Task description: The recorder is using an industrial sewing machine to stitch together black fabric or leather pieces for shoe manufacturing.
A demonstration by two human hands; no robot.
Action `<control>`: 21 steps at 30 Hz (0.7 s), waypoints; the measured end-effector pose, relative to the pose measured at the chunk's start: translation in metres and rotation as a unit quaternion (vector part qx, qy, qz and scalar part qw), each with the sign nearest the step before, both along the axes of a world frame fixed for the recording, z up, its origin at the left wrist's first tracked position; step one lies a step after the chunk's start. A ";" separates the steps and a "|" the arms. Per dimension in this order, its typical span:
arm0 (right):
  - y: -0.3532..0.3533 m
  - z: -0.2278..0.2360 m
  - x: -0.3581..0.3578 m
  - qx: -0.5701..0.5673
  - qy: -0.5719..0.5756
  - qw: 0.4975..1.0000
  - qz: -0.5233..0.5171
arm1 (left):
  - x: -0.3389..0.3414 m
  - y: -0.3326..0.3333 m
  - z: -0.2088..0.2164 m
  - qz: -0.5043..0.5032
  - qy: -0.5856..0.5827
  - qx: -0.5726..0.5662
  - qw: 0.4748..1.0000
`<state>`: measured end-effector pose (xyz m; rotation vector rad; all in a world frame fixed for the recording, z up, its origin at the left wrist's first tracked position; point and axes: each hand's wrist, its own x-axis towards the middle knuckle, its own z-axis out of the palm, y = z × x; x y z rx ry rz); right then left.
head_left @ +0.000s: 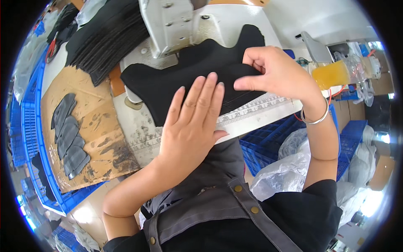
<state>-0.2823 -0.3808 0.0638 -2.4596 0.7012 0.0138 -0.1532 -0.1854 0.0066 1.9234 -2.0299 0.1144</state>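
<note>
Head view looks down on a sewing machine [180,25] at the back of the desk [138,130], with a black fabric piece [184,80] lying across the machine bed and over a ruler strip [260,111] along the front edge. The left hand [191,126] lies flat, fingers spread and pressed down on the near part of the fabric. The right hand [277,73] pinches the fabric's right edge between thumb and fingers, a bangle [315,117] on its wrist. The fabric sits in front of the machine head, but the needle area is hidden, so I cannot tell whether stitching has begun; judging by the flat, smoothing hold, the piece looks to be at the lining-up stage. A thick stack of black pieces [105,38] waits at the upper left, and a few grey shaped pieces [69,134] lie on a cardboard sheet [100,138] over a blue crate [29,126], so most of the batch seems undone.
</note>
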 end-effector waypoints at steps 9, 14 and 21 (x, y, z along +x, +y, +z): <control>-0.009 -0.009 -0.017 0.094 -0.066 0.993 -0.020 | -0.001 -0.001 0.001 0.010 -0.040 0.008 0.999; -0.007 -0.015 -0.018 0.076 -0.075 0.994 -0.017 | -0.002 -0.002 0.001 0.004 -0.040 0.014 0.999; 0.002 -0.014 -0.017 0.030 -0.083 0.995 -0.047 | -0.002 -0.002 0.000 0.007 -0.050 0.008 0.999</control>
